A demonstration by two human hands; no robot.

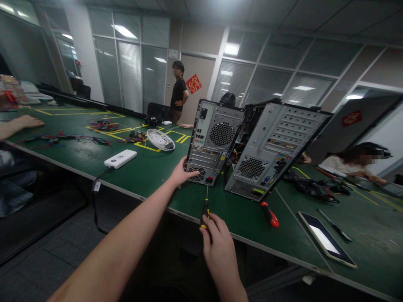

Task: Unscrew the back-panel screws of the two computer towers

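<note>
A metal computer case [206,147] stands upright on the green table [151,178], its rear panel facing me. My left hand [181,173] is against the case's lower left edge, the thumb lying across the round fan grille. In my right hand [217,235] is a black and yellow screwdriver [205,209], gripped by the handle between thumb and fingers. Its shaft points up to the bottom of the rear panel, near a red part. Whether the tip touches a screw is too small to tell. A second computer case [255,155] stands just right of the first, tilted in view.
Right of the cases are a red-handled tool [270,214], a tablet [327,241], a thin pen-like tool [335,225] and black cables [315,188]. Leftward lie a white power bank [120,159], a white oval basket [160,139] and wires. Other people are around the table.
</note>
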